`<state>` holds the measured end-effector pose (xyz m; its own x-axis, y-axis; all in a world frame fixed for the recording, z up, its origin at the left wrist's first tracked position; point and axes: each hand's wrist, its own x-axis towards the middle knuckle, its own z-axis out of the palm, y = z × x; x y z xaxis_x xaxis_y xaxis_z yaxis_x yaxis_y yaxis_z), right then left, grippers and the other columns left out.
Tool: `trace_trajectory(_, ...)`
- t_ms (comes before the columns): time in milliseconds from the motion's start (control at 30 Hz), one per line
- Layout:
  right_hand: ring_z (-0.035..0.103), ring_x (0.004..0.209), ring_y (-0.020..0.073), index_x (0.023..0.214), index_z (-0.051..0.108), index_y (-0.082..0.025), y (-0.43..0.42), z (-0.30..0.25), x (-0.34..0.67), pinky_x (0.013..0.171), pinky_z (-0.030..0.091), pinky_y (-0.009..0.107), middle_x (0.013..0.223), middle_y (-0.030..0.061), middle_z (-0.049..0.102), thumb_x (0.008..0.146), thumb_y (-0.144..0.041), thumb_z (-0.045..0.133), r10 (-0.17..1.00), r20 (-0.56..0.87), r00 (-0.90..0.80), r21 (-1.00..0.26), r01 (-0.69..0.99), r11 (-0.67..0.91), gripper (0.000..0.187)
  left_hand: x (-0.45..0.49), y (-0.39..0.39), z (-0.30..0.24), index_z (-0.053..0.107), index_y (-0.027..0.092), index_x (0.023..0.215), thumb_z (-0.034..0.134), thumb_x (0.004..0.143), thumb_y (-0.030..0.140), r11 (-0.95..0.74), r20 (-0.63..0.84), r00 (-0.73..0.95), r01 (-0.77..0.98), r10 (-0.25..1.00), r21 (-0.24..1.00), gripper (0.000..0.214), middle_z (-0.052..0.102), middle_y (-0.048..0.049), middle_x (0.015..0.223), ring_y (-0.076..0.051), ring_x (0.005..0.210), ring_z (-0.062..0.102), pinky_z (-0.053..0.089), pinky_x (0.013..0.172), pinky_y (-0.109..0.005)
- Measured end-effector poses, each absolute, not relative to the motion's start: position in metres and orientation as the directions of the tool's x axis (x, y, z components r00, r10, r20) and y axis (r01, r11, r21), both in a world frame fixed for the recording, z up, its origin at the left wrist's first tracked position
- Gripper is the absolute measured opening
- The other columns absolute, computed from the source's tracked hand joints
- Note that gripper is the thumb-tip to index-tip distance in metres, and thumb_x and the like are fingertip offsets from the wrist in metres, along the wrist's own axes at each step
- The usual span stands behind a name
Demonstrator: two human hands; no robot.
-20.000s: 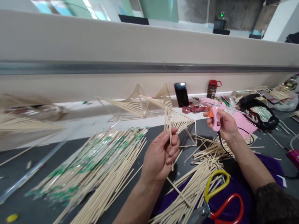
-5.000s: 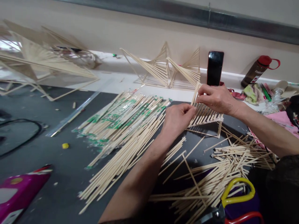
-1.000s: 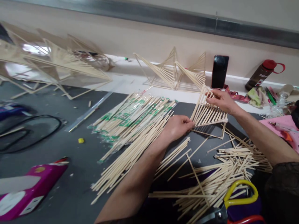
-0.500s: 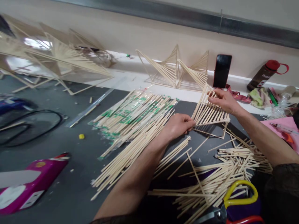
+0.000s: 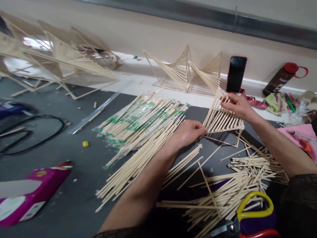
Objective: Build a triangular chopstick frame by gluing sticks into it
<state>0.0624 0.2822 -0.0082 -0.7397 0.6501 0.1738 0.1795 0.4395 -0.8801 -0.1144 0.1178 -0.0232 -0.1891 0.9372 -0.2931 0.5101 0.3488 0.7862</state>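
A small twisted model of thin wooden sticks stands on the dark table, its slats side by side across a frame. My left hand is closed, pinching the model's near left corner between thumb and fingertips. On its upper right side, my right hand grips it with thumb and fingers; the exact stick held is partly hidden. Loose long sticks lie beside my left forearm. Below the model is a heap of shorter sticks.
Behind stand joined stick models, a phone and a bottle. Larger stick structures occupy the far left. Plastic-wrapped sticks, a ruler, a black cord, a magenta packet and yellow-handled scissors lie around.
Both hands keep their hold on the stick model, which stays in nearly the same place. The camera view has shifted very slightly; nothing else has visibly moved.
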Motion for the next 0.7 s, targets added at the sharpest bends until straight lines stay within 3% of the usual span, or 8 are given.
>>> trace_trajectory(200,0.057,0.075,0.0169,0.091,0.067,-0.018,0.284,-0.008,0.063,0.071,0.043,0.032,0.083,0.0015,0.064,0.076,-0.044,0.065,0.657,0.179,-0.733,-0.88,0.179,0.44,0.03,-0.125,0.118,-0.028,0.058,0.018,0.056,0.057,0.077,0.045,0.358,-0.269,-0.253,0.438,0.929,0.825,0.034,0.057,-0.0003,0.048,-0.01,0.043,0.046,0.033,0.046,-0.023)
trace_trajectory(333,0.061,0.081,0.0196,0.094,0.069,-0.018,0.285,-0.005,0.063,0.078,0.046,0.036,0.087,0.0018,0.067,0.076,-0.046,0.065,0.661,0.204,-0.722,-0.865,0.183,0.467,0.033,-0.131,0.12,-0.033,0.062,0.017,0.061,0.057,0.077,0.053,0.363,-0.241,-0.322,0.406,0.916,0.839,0.04,0.058,-0.0009,0.049,-0.011,0.043,0.047,0.034,0.047,-0.025)
trace_trajectory(400,0.063,0.088,0.0212,0.097,0.069,-0.019,0.285,-0.002,0.064,0.084,0.047,0.038,0.092,0.0025,0.07,0.076,-0.047,0.065,0.675,0.215,-0.706,-0.861,0.189,0.472,0.036,-0.133,0.122,-0.036,0.068,0.016,0.072,0.06,0.075,0.054,0.313,-0.17,-0.357,0.392,0.918,0.865,0.039,0.065,-0.0027,0.06,-0.015,0.053,0.056,0.041,0.054,-0.027)
trace_trajectory(467,0.064,0.094,0.0223,0.101,0.069,-0.019,0.286,0.0,0.067,0.088,0.047,0.04,0.099,0.004,0.071,0.075,-0.048,0.067,0.707,0.22,-0.673,-0.865,0.201,0.46,0.039,-0.134,0.124,-0.038,0.071,0.015,0.091,0.065,0.071,0.053,0.217,-0.074,-0.363,0.37,0.929,0.903,0.043,0.073,-0.0069,0.083,-0.02,0.076,0.065,0.049,0.07,-0.03)
trace_trajectory(567,0.064,0.098,0.0225,0.103,0.069,-0.02,0.288,0.005,0.076,0.092,0.047,0.041,0.104,0.0058,0.071,0.075,-0.048,0.068,0.756,0.231,-0.613,-0.87,0.218,0.442,0.041,-0.137,0.13,-0.038,0.067,0.013,0.112,0.073,0.065,0.052,0.11,-0.037,-0.273,0.256,0.961,0.96,0.062,0.069,-0.014,0.119,-0.027,0.109,0.063,0.047,0.094,-0.038)
trace_trajectory(700,0.064,0.096,0.0214,0.103,0.069,-0.021,0.285,0.015,0.096,0.092,0.048,0.042,0.102,0.005,0.071,0.077,-0.047,0.068,0.783,0.235,-0.575,-0.857,0.257,0.446,0.037,-0.142,0.145,-0.031,0.065,0.013,0.117,0.082,0.057,0.046,0.082,-0.076,-0.094,0.067,0.993,0.994,0.07,0.066,-0.0158,0.126,-0.031,0.12,0.058,0.04,0.105,-0.043)
